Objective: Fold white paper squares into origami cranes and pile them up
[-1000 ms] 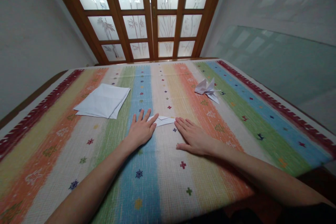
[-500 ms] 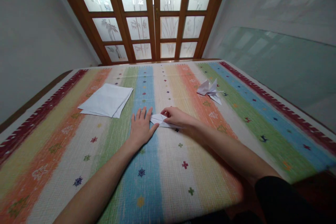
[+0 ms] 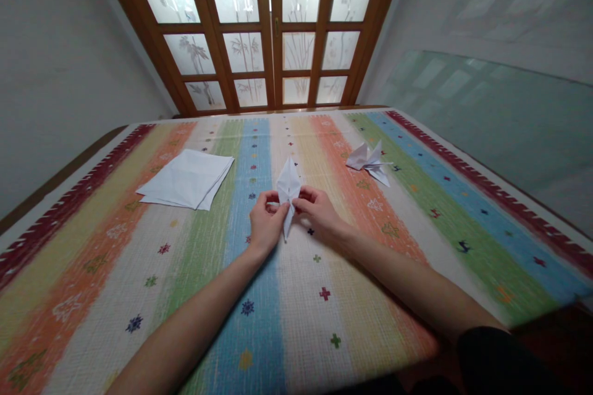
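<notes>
Left hand: raised just above the table, with the forearm reaching in from the lower left.
Left grip: closed, thumb and fingertips pinched on the left side of the folded paper.
Right hand: opposite the left hand and close to it. The forearm comes in from the lower right, with a dark sleeve at the bottom edge.
Right grip: closed too, fingertips pinching the right side of the folded paper.
Folded paper: white, a narrow diamond held upright between the two hands, one tip up and one down. It is near the middle of the table, over the blue and cream stripes (whether the lower tip touches the cloth, I cannot tell).
Cloth: covers the table, with long coloured stripes and small motifs.
Stack of sheets: white, lying flat on the cloth, left of the hands and well apart from them.
Paper crane: white, wings raised, right of the hands and farther back, where the orange stripe meets the green.
Door: brown wooden frame with frosted panes, beyond the table's far edge.
</notes>
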Motion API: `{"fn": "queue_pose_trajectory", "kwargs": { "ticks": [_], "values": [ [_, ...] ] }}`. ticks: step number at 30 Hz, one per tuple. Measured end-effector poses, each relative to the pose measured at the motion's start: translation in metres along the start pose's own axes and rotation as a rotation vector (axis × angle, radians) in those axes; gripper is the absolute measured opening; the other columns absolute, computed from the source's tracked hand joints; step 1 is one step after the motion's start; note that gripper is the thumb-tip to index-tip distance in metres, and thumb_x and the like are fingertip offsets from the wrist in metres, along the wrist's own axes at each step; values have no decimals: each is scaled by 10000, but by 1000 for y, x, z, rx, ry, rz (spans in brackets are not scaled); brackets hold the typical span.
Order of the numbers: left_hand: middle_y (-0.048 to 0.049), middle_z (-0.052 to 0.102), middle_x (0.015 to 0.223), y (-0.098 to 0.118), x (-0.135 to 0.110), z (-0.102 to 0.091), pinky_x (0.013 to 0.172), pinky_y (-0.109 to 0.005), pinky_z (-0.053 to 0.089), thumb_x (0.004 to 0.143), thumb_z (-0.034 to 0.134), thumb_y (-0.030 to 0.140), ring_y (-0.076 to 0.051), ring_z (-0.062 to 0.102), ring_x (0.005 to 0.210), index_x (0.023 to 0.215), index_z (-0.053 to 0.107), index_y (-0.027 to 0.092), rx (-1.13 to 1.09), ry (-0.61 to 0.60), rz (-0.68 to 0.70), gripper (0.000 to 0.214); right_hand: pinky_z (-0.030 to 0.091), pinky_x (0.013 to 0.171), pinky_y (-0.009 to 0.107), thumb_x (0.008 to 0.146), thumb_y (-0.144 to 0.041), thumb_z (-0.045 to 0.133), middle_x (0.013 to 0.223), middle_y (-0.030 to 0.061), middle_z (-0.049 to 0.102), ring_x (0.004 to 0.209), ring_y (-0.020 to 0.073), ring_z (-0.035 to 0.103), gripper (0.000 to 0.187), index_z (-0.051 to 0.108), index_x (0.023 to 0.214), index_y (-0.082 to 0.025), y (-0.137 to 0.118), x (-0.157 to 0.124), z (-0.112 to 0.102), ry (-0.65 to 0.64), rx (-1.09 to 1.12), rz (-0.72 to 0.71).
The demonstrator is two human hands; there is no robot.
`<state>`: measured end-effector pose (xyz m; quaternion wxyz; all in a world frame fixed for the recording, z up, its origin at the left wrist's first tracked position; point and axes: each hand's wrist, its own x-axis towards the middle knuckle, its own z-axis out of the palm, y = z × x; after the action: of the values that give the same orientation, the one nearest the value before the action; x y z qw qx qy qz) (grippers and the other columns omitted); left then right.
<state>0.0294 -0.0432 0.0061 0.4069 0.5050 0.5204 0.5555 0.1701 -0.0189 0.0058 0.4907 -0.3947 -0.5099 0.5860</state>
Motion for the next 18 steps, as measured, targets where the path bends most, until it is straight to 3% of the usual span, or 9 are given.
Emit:
{"fn": "queue_pose_trajectory", "kwargs": {
  "ticks": [3, 7, 14, 18],
  "values": [
    [7, 601, 664, -1, 0, -1, 560, -243, 441, 694, 690, 302, -132, 548, 563, 810, 610, 167, 49, 32, -11, 196, 486, 626, 269, 685, -250, 603, 719, 0, 653, 620, 115, 583, 102, 645, 754, -189, 3, -4, 2, -31, 62, -4],
    [0, 579, 710, -5, 1, -5, 599, -255, 418, 715, 662, 279, -130, 511, 604, 731, 605, 168, 201, 98, 90, 126, 451, 592, 248, 681, -214, 597, 669, -13, 622, 588, 102, 555, 64, 638, 722, -187, 5, -7, 7, -2, 12, -54],
    [-7, 642, 794, -2, -4, -6, 637, -252, 443, 807, 578, 215, -127, 558, 654, 989, 643, 175, 225, 41, 275, 198, 457, 602, 272, 732, -209, 578, 679, -12, 613, 605, 119, 562, 29, 603, 726, -198, 2, -14, 16, -6, -83, -173],
    [-27, 683, 832, -3, -6, -8, 634, -248, 461, 856, 561, 224, -126, 584, 670, 989, 703, 194, 317, 65, 433, 197, 446, 608, 278, 768, -244, 573, 697, -3, 614, 620, 128, 552, 66, 609, 741, -196, 3, -17, 18, 31, -147, -210]
  ]
}}
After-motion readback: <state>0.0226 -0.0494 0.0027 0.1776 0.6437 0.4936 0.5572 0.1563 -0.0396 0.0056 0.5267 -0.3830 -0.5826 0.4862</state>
